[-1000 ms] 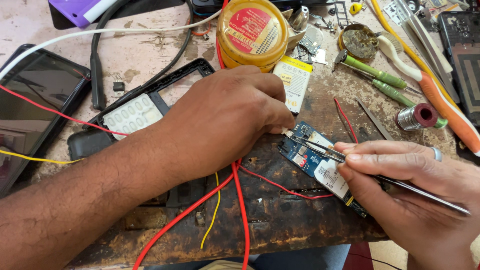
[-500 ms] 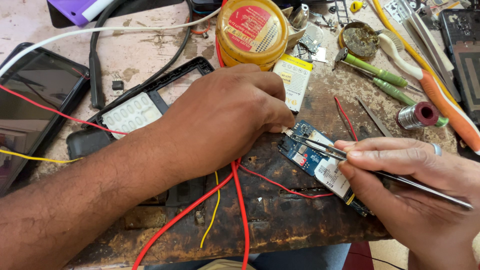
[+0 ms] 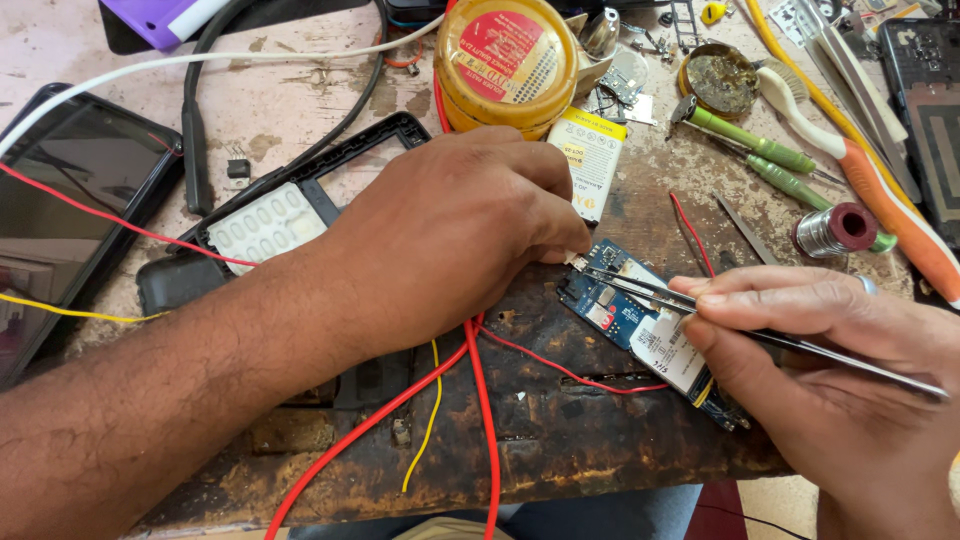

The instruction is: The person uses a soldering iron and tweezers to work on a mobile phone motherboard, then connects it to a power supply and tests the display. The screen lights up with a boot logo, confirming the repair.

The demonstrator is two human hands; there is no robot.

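A small blue circuit board (image 3: 625, 310) lies on the scorched front part of the workbench (image 3: 560, 430). My left hand (image 3: 450, 230) is curled over its left end, fingertips pressed against the board's corner, with red and yellow wires (image 3: 470, 400) running out from under the palm. My right hand (image 3: 830, 360) pinches a pair of metal tweezers (image 3: 640, 285); their tips reach the board's upper left corner beside my left fingertips. What sits under my left palm is hidden.
A black phone frame with a white keypad (image 3: 265, 225) lies left of my hand, a dark phone screen (image 3: 60, 210) further left. A round yellow tin (image 3: 505, 60), a white-yellow battery (image 3: 590, 160), green screwdrivers (image 3: 770, 155), a solder spool (image 3: 835, 230) and an orange-handled tool (image 3: 890, 210) crowd the back right.
Both hands stay in nearly the same place. The tweezers' tips have shifted only slightly on the board's corner.
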